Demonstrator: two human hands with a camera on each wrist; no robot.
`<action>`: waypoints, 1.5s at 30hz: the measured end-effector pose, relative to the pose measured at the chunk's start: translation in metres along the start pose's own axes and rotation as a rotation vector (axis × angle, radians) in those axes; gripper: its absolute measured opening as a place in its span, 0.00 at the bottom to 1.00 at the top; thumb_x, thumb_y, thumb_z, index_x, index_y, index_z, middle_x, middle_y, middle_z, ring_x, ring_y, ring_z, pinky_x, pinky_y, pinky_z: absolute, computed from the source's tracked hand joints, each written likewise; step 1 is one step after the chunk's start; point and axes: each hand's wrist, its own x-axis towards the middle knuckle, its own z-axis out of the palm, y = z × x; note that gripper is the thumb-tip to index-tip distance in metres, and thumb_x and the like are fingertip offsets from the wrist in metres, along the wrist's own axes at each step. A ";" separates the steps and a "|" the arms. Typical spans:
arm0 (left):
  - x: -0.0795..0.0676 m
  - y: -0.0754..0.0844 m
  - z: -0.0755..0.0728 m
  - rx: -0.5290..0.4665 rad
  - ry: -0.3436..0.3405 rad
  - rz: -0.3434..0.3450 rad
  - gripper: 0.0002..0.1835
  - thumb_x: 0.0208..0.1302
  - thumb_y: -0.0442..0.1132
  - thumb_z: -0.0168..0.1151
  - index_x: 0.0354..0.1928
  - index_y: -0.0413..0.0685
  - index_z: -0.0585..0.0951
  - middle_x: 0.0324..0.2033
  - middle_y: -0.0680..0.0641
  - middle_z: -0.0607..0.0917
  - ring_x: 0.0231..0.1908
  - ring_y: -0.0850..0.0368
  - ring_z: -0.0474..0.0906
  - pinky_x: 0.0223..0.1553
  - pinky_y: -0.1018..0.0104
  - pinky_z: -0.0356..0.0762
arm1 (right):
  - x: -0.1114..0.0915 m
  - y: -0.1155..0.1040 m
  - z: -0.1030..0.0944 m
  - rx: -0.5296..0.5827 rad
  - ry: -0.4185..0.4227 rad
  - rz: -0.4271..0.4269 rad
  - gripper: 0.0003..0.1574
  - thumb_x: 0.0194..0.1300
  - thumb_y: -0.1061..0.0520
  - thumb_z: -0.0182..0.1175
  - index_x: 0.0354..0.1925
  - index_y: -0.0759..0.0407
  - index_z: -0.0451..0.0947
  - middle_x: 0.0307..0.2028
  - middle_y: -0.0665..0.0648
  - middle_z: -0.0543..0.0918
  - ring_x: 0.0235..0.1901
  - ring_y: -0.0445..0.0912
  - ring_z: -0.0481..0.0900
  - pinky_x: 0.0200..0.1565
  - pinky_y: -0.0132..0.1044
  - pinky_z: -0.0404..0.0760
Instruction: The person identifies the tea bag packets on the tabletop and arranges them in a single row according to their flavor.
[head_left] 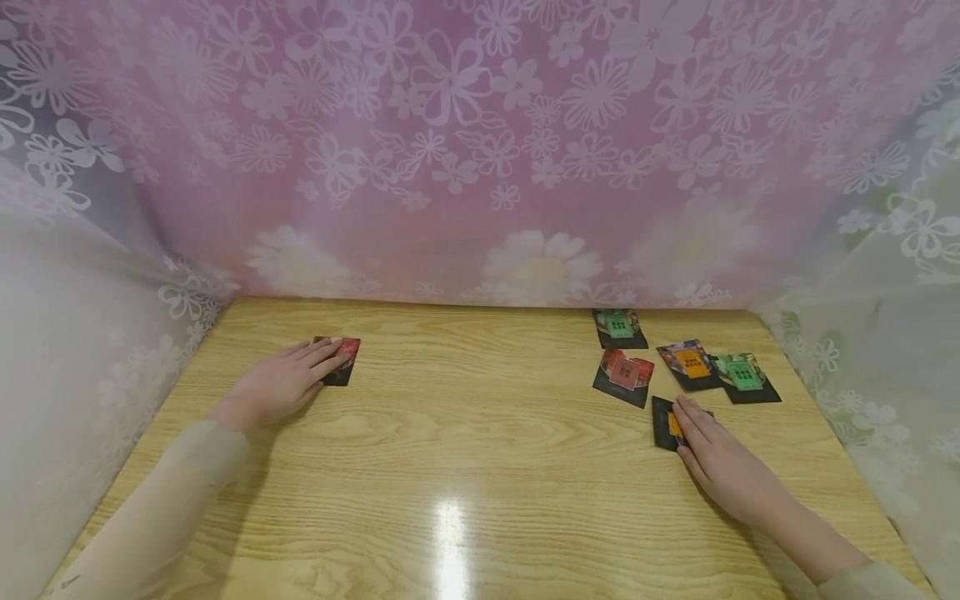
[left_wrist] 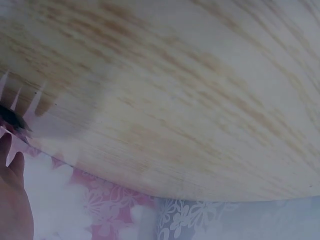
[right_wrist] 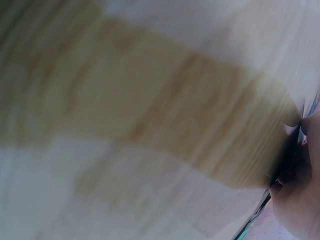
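Observation:
At the far left of the table, my left hand (head_left: 281, 383) lies with fairly straight fingers over a small black and red square card (head_left: 346, 360), covering part of it. My right hand (head_left: 723, 467) rests its extended fingers on a black card with an orange label (head_left: 662, 421), whose right side is hidden. In the left wrist view, only part of the left hand (left_wrist: 15, 200) and a dark edge of its card (left_wrist: 11, 117) show at the left border. The right wrist view catches the right hand (right_wrist: 297, 200) at its right edge, with a dark card edge (right_wrist: 286, 155) beside it.
Beyond the right hand lie a red-label card (head_left: 625, 375), a green-label card (head_left: 618, 327) by the back edge, and an orange-label card (head_left: 688, 364) touching another green-label card (head_left: 746, 377). Floral curtains (head_left: 465, 167) enclose the wood-grain table (head_left: 450, 450) at back and sides.

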 end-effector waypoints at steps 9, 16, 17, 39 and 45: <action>0.005 0.002 -0.005 -0.002 0.034 0.010 0.32 0.81 0.42 0.55 0.83 0.51 0.64 0.81 0.38 0.65 0.79 0.35 0.63 0.79 0.39 0.62 | -0.001 0.000 0.002 0.001 -0.001 0.008 0.42 0.84 0.52 0.53 0.82 0.71 0.53 0.80 0.74 0.60 0.80 0.67 0.59 0.85 0.47 0.42; 0.024 0.019 -0.014 0.055 0.018 0.058 0.34 0.83 0.48 0.53 0.84 0.51 0.61 0.83 0.39 0.60 0.82 0.38 0.58 0.82 0.42 0.59 | 0.000 0.000 0.002 0.008 -0.013 0.012 0.42 0.84 0.52 0.53 0.82 0.72 0.52 0.80 0.74 0.59 0.80 0.68 0.59 0.84 0.55 0.51; 0.028 0.022 -0.015 0.050 0.015 0.064 0.34 0.83 0.49 0.53 0.85 0.51 0.60 0.83 0.40 0.60 0.82 0.39 0.57 0.82 0.42 0.57 | 0.000 0.000 0.002 0.009 -0.017 0.015 0.42 0.84 0.52 0.53 0.82 0.71 0.52 0.81 0.74 0.59 0.80 0.68 0.59 0.83 0.57 0.52; 0.150 0.120 -0.038 0.014 0.032 0.207 0.32 0.86 0.52 0.46 0.85 0.54 0.58 0.85 0.45 0.58 0.85 0.46 0.51 0.86 0.50 0.50 | -0.002 0.002 0.001 0.034 -0.016 0.018 0.42 0.85 0.51 0.53 0.83 0.70 0.51 0.81 0.74 0.58 0.80 0.67 0.58 0.85 0.48 0.43; 0.181 0.144 -0.041 0.029 0.025 0.260 0.33 0.87 0.53 0.44 0.86 0.54 0.56 0.85 0.45 0.56 0.86 0.48 0.46 0.86 0.51 0.46 | 0.001 0.002 0.000 0.042 -0.038 0.026 0.42 0.86 0.50 0.51 0.84 0.68 0.50 0.81 0.73 0.57 0.81 0.68 0.56 0.84 0.56 0.51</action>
